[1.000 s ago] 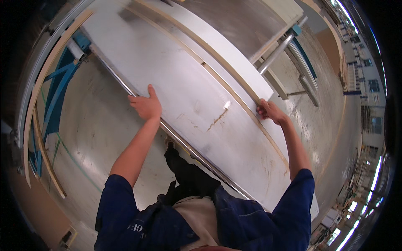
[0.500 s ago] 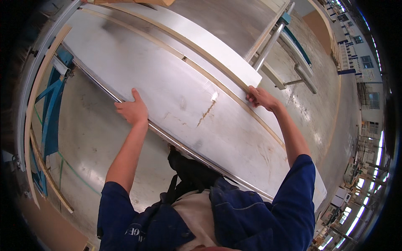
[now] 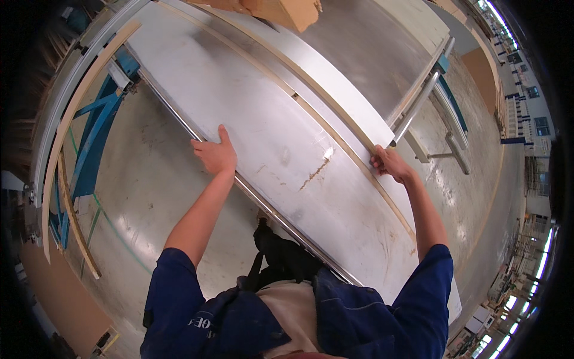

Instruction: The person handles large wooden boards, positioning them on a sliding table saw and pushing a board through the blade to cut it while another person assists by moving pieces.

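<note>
Since a second ago: white panel [image 3: 341, 90] and table [image 3: 263, 137] have shifted together toward upper left relative to the metal tubing [image 3: 418, 102]; panel corner used to stick out past the tube end, now about level with it. Ragged brown piece [image 3: 293, 12] wasn't in frame then, now pokes in at top centre.

Near to far, from my remote seat. Bottom of frame: dark blue jacket [image 3: 421, 293], dark trousers [image 3: 287, 257]. Left hand [image 3: 216, 157], left of centre: laid loosely over the table's shiny near edge, thumb spread on top, not clenched; I can't see underneath. Right hand [image 3: 388, 163], right of centre: digits curled, I read it as grasping the panel's near corner. Panel runs diagonally, top centre to right of centre, pale-edged, lying on the table. Scratched table surface below it, brown gouge [image 3: 315, 173] mid-frame.

Progress, my judgement: panel is laid on and the hands are placed; I see no finished result. Panel's far end passes behind the brown piece, so I can't tell what's left there.

Further: tubing upper right, blue frame [image 3: 98, 113] upper left, wood strip [image 3: 75, 221] at left, glossy floor [image 3: 149, 179]. Farthest, I get windows [image 3: 541, 125] along the right rim.
</note>
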Available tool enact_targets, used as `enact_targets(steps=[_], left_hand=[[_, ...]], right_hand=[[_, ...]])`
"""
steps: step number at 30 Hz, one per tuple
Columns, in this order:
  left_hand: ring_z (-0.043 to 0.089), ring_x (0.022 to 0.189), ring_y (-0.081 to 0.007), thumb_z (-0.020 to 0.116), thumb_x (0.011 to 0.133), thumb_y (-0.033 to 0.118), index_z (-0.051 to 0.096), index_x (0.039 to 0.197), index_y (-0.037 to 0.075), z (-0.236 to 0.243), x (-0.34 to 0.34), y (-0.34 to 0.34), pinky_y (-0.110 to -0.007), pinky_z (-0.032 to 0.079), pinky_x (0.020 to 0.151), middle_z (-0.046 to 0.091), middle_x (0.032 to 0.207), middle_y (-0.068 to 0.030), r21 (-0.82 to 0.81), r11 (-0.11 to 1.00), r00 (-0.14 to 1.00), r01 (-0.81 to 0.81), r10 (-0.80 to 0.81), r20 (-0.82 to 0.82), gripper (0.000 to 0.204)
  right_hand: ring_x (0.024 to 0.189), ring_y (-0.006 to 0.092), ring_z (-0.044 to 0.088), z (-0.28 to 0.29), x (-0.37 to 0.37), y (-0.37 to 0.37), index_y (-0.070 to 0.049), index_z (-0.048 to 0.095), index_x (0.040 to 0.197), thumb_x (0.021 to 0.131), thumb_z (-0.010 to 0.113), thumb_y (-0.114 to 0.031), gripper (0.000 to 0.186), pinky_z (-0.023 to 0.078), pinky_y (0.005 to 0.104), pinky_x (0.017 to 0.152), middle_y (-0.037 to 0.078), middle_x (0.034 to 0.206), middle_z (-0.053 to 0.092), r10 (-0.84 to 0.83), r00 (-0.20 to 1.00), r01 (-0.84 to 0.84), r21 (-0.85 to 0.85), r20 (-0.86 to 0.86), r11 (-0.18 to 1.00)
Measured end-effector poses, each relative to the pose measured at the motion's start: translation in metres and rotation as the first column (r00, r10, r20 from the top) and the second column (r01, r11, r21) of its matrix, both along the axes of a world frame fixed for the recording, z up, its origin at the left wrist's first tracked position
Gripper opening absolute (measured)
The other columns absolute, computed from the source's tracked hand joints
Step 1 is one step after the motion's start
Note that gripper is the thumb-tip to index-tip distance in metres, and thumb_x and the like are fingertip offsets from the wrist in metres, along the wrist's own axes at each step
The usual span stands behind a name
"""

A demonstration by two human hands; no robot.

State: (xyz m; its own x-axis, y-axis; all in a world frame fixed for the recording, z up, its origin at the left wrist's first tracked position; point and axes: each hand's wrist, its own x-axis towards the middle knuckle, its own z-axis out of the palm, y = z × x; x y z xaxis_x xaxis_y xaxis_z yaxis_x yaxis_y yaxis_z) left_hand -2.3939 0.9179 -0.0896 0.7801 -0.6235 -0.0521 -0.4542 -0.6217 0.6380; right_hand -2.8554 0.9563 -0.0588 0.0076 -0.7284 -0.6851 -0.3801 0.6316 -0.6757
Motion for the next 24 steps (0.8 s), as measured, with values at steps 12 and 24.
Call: enact_targets(steps=[12, 24], left_hand=[[0.054, 0.120, -0.0450, 0.061, 0.088, 0.065, 0.018, 0.149, -0.012, -0.027, 0.000, -0.006, -0.052, 0.049, 0.096, 0.041, 0.140, -0.0301, -0.064, 0.998, 0.999, -0.010, 0.013, 0.050, 0.107], [0.054, 0.120, -0.0452, 0.059, 0.088, 0.067, 0.018, 0.150, -0.010, -0.040, 0.001, -0.007, -0.051, 0.049, 0.097, 0.041, 0.140, -0.0309, -0.132, 0.991, 0.998, -0.007, 0.016, 0.068, 0.107]], right_hand=[[0.071, 0.0147, 0.055, -0.020, -0.008, 0.000, 0.002, 0.062, 0.092, 0.106, 0.040, -0.052, 0.060, 0.054, 0.0313, 0.064, 0.005, 0.083, 0.059, 0.008, 0.999, -0.006, -0.060, 0.038, 0.998], [0.066, 0.0140, 0.053, -0.021, -0.004, 0.000, -0.001, 0.060, 0.090, 0.106, 0.040, -0.051, 0.056, 0.050, 0.0292, 0.064, 0.003, 0.082, 0.055, 0.017, 1.000, -0.016, -0.070, 0.012, 0.997]])
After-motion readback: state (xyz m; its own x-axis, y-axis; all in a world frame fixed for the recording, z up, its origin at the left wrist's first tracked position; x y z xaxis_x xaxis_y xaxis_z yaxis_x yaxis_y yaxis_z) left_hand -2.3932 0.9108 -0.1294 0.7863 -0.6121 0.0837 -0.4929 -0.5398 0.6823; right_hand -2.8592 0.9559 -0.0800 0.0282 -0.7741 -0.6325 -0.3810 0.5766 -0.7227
